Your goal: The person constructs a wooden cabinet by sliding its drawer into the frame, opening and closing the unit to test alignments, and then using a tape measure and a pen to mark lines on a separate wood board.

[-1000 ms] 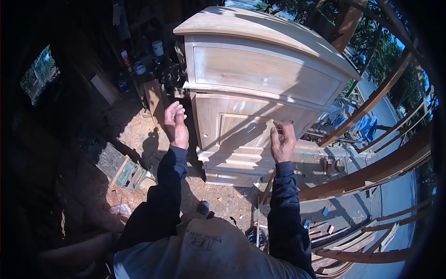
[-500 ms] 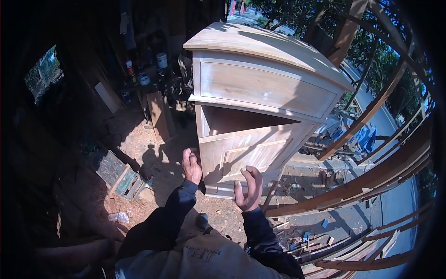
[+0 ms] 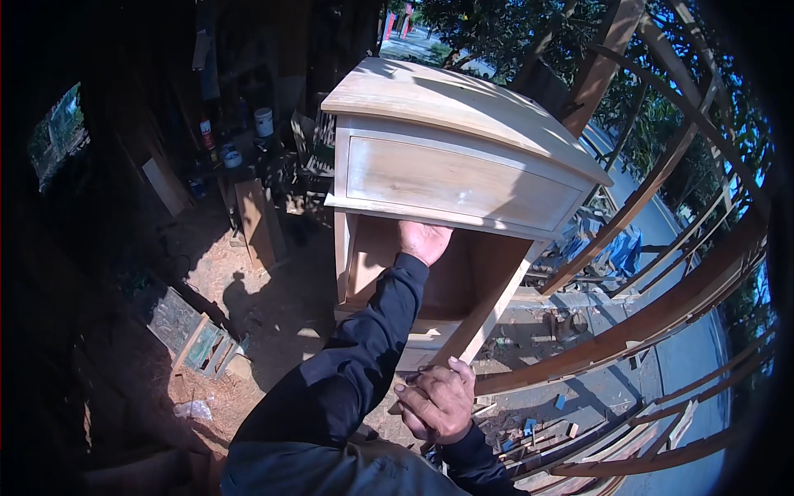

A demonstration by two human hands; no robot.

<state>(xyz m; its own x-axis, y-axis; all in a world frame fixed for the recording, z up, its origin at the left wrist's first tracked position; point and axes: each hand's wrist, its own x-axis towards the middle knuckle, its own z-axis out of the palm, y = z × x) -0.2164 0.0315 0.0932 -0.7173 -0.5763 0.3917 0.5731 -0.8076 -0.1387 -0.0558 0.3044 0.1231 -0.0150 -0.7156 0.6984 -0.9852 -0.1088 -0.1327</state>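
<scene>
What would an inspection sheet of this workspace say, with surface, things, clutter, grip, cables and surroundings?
Surface: cabinet top, pale wood, striped by shadows.
Things: wooden cabinet, its door swung open.
Clutter: clear plastic on the ground; white bucket further back.
Grip: left hand reaches into the cabinet opening, fingertips hidden; right hand curled near the door's edge, contact unclear.
Cables: nothing seen.
Surroundings: blue tarp, trees, road.
</scene>
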